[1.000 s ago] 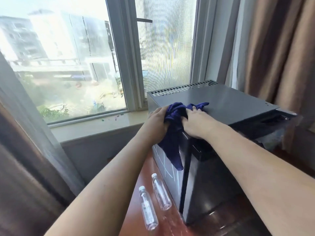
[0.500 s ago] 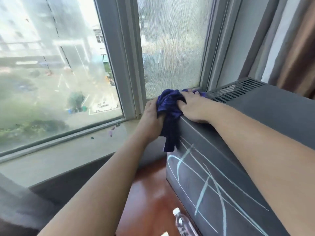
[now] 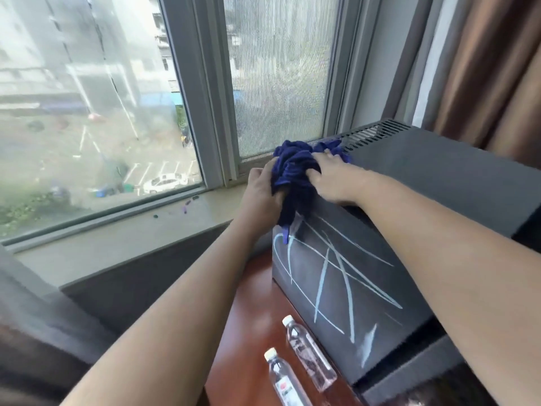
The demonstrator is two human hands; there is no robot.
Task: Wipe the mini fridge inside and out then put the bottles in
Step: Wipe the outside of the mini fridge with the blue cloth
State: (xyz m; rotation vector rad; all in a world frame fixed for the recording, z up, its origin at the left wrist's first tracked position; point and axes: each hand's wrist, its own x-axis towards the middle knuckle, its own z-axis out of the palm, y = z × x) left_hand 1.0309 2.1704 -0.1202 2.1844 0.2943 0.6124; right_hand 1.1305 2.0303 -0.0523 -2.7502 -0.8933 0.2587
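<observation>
A dark grey mini fridge [image 3: 439, 177] stands on a red-brown table, its left side scrawled with pale chalk lines. A bunched dark blue cloth [image 3: 295, 168] lies over the fridge's top left rear corner and hangs down the side. My left hand [image 3: 263, 191] grips the cloth from the left, against the fridge's side. My right hand [image 3: 330, 177] holds the cloth from the top, fingers curled into it. Two clear plastic bottles with white caps [image 3: 310, 356] [image 3: 285, 382] lie on the table beside the fridge.
The window sill [image 3: 123, 232] and window frame [image 3: 205, 92] run close behind the fridge. A brown curtain [image 3: 486, 63] hangs at the right, a grey curtain [image 3: 32, 306] at the left. The table [image 3: 248, 332] shows bare wood left of the bottles.
Both hands slid the cloth from the fridge's front left top edge back to the rear corner by the vent. The view swung left and down, and the bottles came back into sight.
</observation>
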